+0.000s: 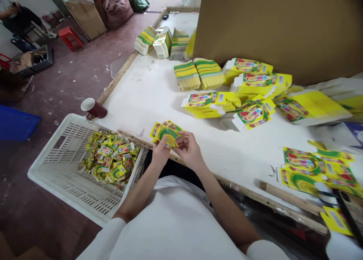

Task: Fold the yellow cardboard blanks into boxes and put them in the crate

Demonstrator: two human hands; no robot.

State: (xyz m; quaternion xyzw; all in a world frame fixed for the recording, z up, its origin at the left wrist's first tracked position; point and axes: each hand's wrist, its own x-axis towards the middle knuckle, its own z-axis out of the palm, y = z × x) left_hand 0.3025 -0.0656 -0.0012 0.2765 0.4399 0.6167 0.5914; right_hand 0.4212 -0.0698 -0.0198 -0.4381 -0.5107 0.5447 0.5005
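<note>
Both of my hands meet at the near edge of the white table (159, 90), gripping one small yellow-and-green printed carton (166, 134). My left hand (159, 153) pinches its near left side with curled fingers. My right hand (189, 148) grips its right side, fingers curled over the edge. The carton looks partly folded and sits just above the table's wooden rim. To my left, a white slatted plastic crate (61, 163) holds a heap of several similar small folded cartons (110, 160).
Stacks of flat yellow carton blanks (210, 101) and fanned bundles (198, 73) cover the table's far side, with more flats (309, 167) at the right. A dark red mug (93, 108) stands by the table corner. A brown cardboard sheet (283, 25) stands behind. A person sits at far left.
</note>
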